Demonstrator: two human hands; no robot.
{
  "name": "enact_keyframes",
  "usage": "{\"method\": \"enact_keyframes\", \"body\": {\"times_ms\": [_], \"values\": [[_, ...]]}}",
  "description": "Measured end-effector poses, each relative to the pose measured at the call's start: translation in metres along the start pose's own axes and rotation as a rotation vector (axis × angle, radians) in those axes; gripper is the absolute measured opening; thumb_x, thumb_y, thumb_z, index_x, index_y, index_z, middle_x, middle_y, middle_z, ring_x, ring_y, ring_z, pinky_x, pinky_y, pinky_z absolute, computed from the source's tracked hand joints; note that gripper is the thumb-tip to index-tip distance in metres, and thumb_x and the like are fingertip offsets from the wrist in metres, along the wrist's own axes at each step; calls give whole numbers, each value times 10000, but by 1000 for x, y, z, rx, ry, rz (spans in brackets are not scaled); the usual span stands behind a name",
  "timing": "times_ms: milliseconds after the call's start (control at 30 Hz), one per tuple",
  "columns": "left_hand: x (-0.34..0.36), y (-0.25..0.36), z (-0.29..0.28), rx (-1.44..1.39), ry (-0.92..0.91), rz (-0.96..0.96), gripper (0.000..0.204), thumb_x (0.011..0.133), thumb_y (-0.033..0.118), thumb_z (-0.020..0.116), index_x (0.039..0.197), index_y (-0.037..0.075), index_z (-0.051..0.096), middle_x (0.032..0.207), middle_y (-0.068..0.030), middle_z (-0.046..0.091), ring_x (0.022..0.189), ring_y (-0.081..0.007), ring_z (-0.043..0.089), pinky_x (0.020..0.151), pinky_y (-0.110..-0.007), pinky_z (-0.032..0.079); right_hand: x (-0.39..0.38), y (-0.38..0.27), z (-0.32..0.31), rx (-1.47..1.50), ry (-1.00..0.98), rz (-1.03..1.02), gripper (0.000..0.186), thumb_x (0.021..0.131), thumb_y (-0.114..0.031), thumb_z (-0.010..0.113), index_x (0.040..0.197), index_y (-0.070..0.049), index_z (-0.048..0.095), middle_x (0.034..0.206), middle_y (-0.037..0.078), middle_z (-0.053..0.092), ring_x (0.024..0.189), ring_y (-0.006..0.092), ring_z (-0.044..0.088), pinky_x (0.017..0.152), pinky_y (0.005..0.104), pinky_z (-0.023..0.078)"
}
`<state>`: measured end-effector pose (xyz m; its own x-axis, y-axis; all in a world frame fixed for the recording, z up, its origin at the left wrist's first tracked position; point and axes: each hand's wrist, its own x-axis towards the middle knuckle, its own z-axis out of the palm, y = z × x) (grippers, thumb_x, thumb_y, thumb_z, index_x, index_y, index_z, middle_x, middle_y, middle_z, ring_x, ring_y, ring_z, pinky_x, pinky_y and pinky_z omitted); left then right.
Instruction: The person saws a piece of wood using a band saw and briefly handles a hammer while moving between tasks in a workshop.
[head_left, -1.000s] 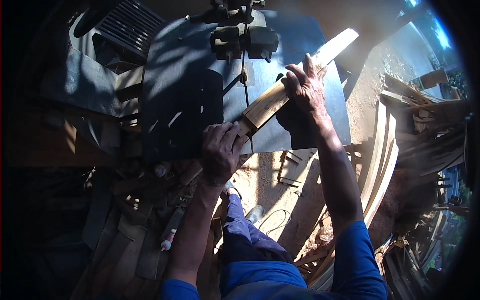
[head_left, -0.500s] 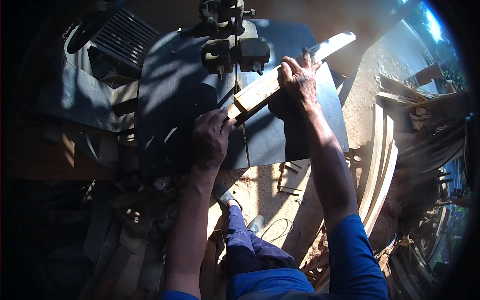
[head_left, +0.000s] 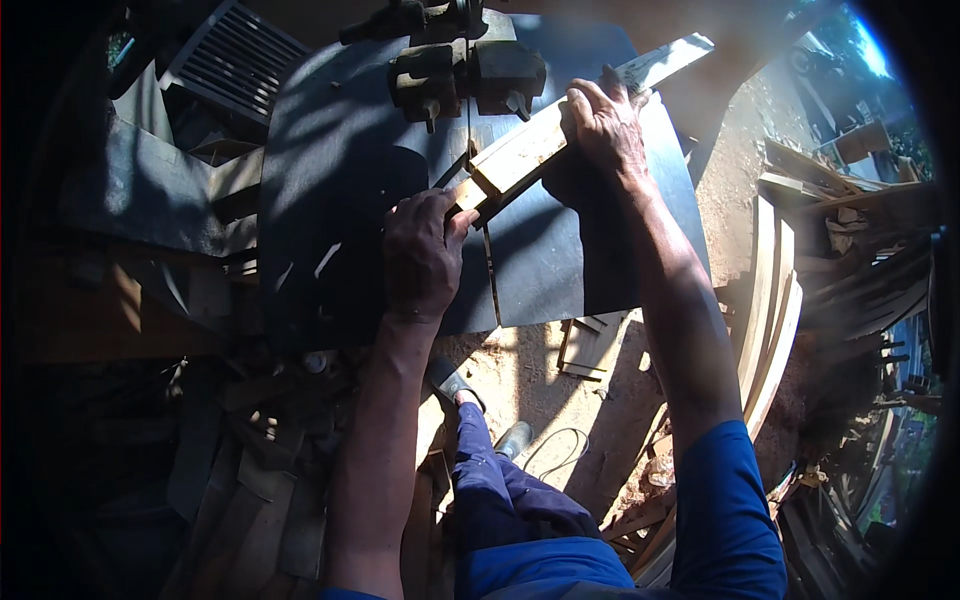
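**Two hands press a wooden strip across a saw table**

The left hand (head_left: pixel 422 255) lies palm down on the dark metal saw table (head_left: pixel 330 180), its fingers (head_left: pixel 440 205) bent and closed over the near end of a pale wooden strip (head_left: pixel 520 155). The right hand (head_left: pixel 603 125) sits farther along the same strip, fingers curled tight over its top edge, thumb side toward the person. Both hands grip the wood; neither is spread wide.

The strip runs at a slant from the left fingertips up and away past the right knuckles, where its sunlit far end sticks out beyond the table's edge. Between the two hands, just ahead of the left fingertips, the thin blade (head_left: pixel 468 135) drops from the dark blade guide (head_left: pixel 465 75) and meets the strip.

Below the right wrist, off the table, a small wooden frame (head_left: pixel 590 345) lies on the sandy ground. Well out past the right forearm stands a stack of curved planks (head_left: pixel 770 320). Beyond the left hand's back, a slatted grille (head_left: pixel 235 65) leans in shadow.
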<state>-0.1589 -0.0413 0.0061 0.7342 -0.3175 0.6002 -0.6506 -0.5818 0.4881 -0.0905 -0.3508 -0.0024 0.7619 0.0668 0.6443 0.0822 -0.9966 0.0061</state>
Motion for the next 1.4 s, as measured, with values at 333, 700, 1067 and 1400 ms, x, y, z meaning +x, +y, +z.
{"method": "enact_keyframes", "body": {"times_ms": [333,700,1067,1400], "values": [[0,1,1,-12,-35,-70,288,913,215,701,1126,49,601,1056,-134,670,987,-327,633,898,-465,461,3,-7,-6,103,40,39,245,1014,-263,543,1205,-251,696,1320,-25,655,1388,407,454,1088,818,121],[2,0,0,28,7,-20,272,895,165,733,1116,38,639,999,-149,680,913,-330,655,814,-430,514,2,-10,-10,-81,23,-73,256,1011,-212,551,1247,-219,649,1305,11,661,1377,414,449,1116,746,212],[1,-2,1,-10,-19,-58,271,916,204,695,1114,48,597,1026,-140,671,963,-340,634,873,-463,463,2,0,6,-94,-13,-102,322,1064,-372,428,1244,-276,678,1354,-38,633,1452,372,366,1124,788,67],[2,-3,4,0,-31,-53,277,900,164,702,1125,34,606,1049,-151,680,987,-341,644,892,-463,470,7,5,15,-49,144,-160,363,860,-89,723,1215,-66,647,1273,113,663,1176,426,612,907,475,581]]}}
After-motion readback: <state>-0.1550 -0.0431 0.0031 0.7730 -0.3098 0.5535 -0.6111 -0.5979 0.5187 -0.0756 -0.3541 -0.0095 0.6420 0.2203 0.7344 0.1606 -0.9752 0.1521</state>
